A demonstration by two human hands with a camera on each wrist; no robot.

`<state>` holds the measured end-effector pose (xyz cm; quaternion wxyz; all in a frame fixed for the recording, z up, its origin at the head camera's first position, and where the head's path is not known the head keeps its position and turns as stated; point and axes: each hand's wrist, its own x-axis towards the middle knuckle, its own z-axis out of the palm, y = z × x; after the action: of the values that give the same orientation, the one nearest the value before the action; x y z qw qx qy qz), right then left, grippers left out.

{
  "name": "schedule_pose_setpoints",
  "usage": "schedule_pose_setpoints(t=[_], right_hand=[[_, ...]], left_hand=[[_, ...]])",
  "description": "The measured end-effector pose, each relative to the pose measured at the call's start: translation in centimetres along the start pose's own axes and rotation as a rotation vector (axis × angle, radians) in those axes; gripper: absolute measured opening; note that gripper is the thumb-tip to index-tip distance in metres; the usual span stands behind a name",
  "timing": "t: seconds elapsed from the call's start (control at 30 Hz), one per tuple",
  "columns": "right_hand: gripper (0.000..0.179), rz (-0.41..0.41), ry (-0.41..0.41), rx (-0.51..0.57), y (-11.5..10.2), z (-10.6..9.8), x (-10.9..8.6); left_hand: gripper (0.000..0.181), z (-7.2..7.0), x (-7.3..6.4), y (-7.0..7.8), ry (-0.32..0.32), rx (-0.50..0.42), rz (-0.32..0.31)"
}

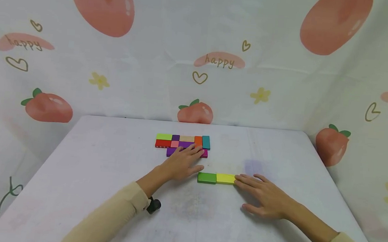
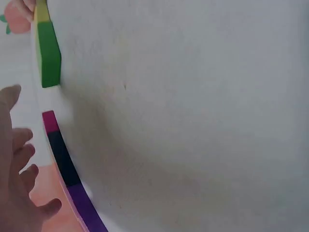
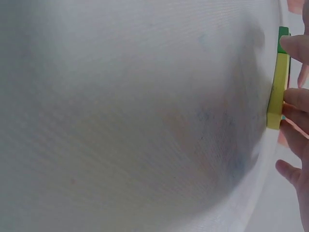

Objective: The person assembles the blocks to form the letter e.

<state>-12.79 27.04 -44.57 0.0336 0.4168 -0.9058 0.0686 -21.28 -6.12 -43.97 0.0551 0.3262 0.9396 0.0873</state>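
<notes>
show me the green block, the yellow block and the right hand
green block (image 1: pixel 207 177), head view, middle of its top
yellow block (image 1: pixel 225 178), head view, uncovered part of its top
right hand (image 1: pixel 266 198), head view, back of the hand

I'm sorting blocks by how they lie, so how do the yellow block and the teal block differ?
The yellow block lies lengthwise from side to side; the teal block points away from the person. The yellow block sits nearer the person, end to end with the green block; the teal block stands beside the orange block. The right hand touches the yellow block, not the teal block. Both are rectangular.
</notes>
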Motion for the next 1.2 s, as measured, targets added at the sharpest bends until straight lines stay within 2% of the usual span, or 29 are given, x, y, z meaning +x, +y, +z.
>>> schedule_pose_setpoints(t=[0.27, 0.63, 0.83, 1.0, 1.2], right_hand=[[0.071, 0.007, -0.012, 0.001, 0.1, 0.1, -0.1], [0.068, 0.001, 0.008, 0.019, 0.0, 0.1, -0.1], [0.068, 0.009, -0.006, 0.023, 0.0, 0.0, -0.1], [0.069, 0.011, -0.005, 0.023, -0.1, 0.0, -0.2], [0.069, 0.005, 0.001, 0.019, 0.0, 0.1, -0.2]], left_hand=[[0.067, 0.6, 0.4, -0.2, -0.075, -0.017, 0.011], [0.064, 0.5, -0.8, -0.2, -0.061, 0.003, 0.029], [0.066, 0.5, -1.4, -0.1, -0.041, 0.05, 0.068], [0.065, 0.7, -2.0, -0.1, -0.022, 0.06, 0.112], [0.065, 1.0, -2.9, -0.5, -0.008, 0.06, 0.132]])
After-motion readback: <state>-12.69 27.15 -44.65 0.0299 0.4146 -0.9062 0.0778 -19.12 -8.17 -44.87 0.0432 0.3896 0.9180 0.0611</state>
